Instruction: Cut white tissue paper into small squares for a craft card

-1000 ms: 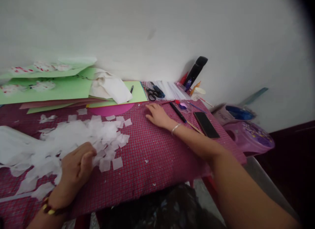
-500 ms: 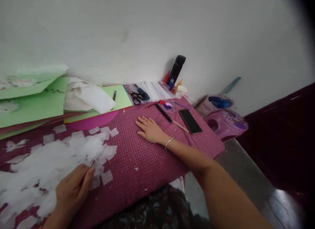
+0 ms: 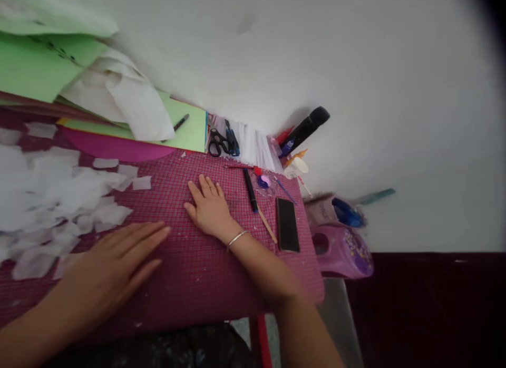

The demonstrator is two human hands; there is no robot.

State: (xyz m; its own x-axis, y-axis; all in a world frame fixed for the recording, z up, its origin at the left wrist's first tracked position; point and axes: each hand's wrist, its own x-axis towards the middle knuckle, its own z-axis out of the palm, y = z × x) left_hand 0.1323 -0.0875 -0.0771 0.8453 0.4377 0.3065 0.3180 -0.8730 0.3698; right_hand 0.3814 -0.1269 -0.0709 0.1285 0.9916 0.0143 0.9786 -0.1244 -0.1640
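My left hand [image 3: 114,260] is open, its fingers stretched out, beside the near edge of a spread of white paper pieces [image 3: 75,186]. Some of those pieces are partly hidden behind it. My right hand [image 3: 209,207], with a thin bangle at the wrist, rests flat on the red checked tablecloth [image 3: 169,294], fingers spread and nothing in them. Just right of it lie a black marker [image 3: 250,190], a flat wooden stick [image 3: 268,224] and a phone [image 3: 288,225].
Black-handled scissors [image 3: 218,142] and a cutter [image 3: 232,138] lie near the wall on white strips. Green sheets [image 3: 43,67] and crumpled white paper [image 3: 134,102] are stacked at back left. A black bottle [image 3: 306,128] leans behind. A purple jug [image 3: 343,252] stands past the table's right edge.
My left hand has gone from curled fingers over the paper pieces to stretched-out fingers at their near side. The view has tilted and shifted. My right hand stays flat on the cloth.
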